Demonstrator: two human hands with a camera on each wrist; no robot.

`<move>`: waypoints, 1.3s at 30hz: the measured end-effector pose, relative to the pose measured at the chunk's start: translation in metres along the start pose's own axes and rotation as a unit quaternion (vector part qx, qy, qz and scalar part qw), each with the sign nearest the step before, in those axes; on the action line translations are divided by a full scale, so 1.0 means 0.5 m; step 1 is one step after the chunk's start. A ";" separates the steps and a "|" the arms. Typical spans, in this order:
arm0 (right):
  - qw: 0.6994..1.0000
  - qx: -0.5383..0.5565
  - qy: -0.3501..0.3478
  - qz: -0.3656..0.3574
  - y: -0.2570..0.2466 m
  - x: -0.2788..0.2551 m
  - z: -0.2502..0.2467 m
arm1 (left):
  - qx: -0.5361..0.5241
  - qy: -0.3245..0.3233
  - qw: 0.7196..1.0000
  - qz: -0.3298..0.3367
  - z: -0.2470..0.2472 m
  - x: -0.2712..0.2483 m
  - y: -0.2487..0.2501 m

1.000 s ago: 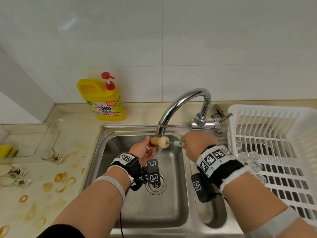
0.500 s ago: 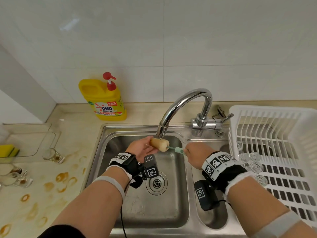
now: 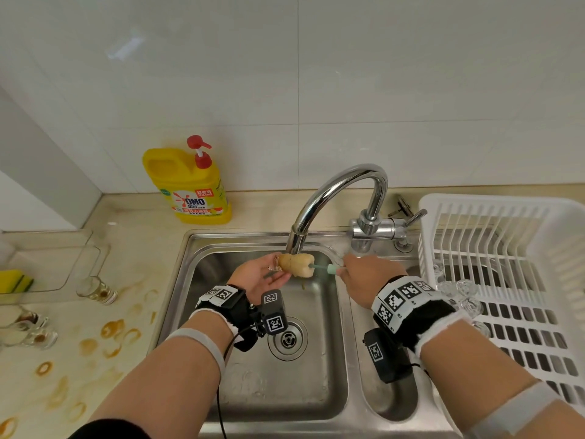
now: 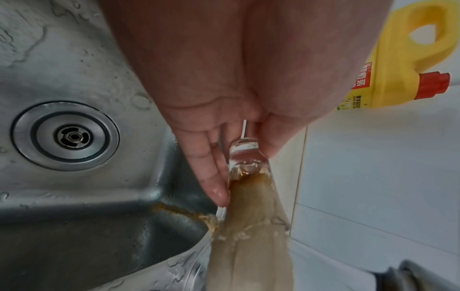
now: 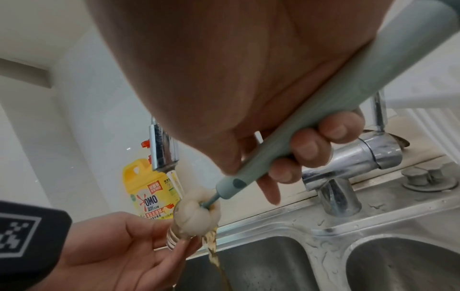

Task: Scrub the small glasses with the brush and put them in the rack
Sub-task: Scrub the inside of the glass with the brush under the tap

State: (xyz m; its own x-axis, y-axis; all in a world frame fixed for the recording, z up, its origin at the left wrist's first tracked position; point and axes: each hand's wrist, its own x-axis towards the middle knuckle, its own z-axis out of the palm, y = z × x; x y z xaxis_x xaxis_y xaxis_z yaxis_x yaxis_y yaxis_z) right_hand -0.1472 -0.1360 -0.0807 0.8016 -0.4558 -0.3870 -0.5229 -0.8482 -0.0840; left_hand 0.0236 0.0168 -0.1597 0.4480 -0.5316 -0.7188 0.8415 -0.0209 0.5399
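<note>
Both hands meet over the steel sink basin [image 3: 221,359], just below the spout of the curved chrome tap [image 3: 332,191]. Left hand [image 3: 262,277], palm up, fingers nearly straight, pinches a small clear glass [image 4: 245,155] betw. thumb & fingertips; glass lies on its side, mouth toward 3 o'clock. Right hand [image 3: 364,277] has fingers curled round the pale green plastic handle of a sponge-headed brush [image 5: 286,149]. Its beige sponge head [image 3: 297,264] is pushed into the glass mouth. Brown-tinted water spills from the glass rim into the basin.

At 3 o'clock of the hands, a white slatted plastic dish rack [image 3: 506,236] sits beside the sink w/ several small clear glasses [image 3: 459,288] inside, near its left edge. At 10 o'clock, a yellow detergent bottle w/ red pump [image 3: 190,185] stands on the counter against the white tiled wall. At 9 o'clock, on the beige counter [image 3: 133,242] marked w/ brown ring stains, one small stained glass [image 3: 96,289] stands alone; more stained glasses [image 3: 28,327] cluster at the far left edge. A yellow sponge [image 3: 12,280] lies at the far left too.
</note>
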 end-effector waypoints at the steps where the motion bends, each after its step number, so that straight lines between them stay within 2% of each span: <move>1: 1.000 -0.001 -0.007 0.002 -0.001 0.005 0.002 | -0.002 -0.002 1.000 0.002 0.001 -0.001 0.001; 9: 0.998 -0.056 0.010 -0.016 -0.019 0.016 -0.012 | 0.030 0.009 0.999 0.011 0.008 -0.005 0.001; 14: 0.999 -0.041 0.023 -0.019 -0.024 0.013 -0.017 | 0.078 0.059 0.995 -0.001 0.006 -0.003 0.007; 16: 0.999 -0.017 0.024 -0.016 -0.021 0.012 -0.017 | 0.081 0.032 0.996 0.012 0.006 -0.006 0.008; 20: 0.999 0.022 0.023 -0.017 -0.012 0.010 -0.008 | 0.017 -0.020 1.000 0.017 -0.003 -0.016 0.004; 25: 0.999 0.035 0.005 -0.022 -0.003 0.014 0.001 | 0.019 -0.031 0.999 0.012 -0.007 -0.021 0.008; 29: 0.999 0.051 0.016 -0.007 0.007 0.016 0.000 | 0.058 -0.013 0.998 0.026 -0.006 -0.020 0.008; 34: 0.998 0.054 0.030 0.009 0.013 0.012 -0.004 | 0.038 0.018 0.999 0.026 0.003 -0.015 0.011; 39: 0.999 0.038 0.038 -0.004 0.004 0.010 -0.009 | 0.020 0.041 0.999 0.007 0.016 -0.023 0.014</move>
State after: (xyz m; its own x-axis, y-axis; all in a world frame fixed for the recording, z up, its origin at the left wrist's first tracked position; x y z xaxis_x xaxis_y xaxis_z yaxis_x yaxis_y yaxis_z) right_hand -0.1429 -0.1409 -0.0788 0.8238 -0.4706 -0.3161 -0.5346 -0.8305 -0.1565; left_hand 0.0218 0.0158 -0.1442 0.4834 -0.4618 -0.7437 0.8230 -0.0498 0.5659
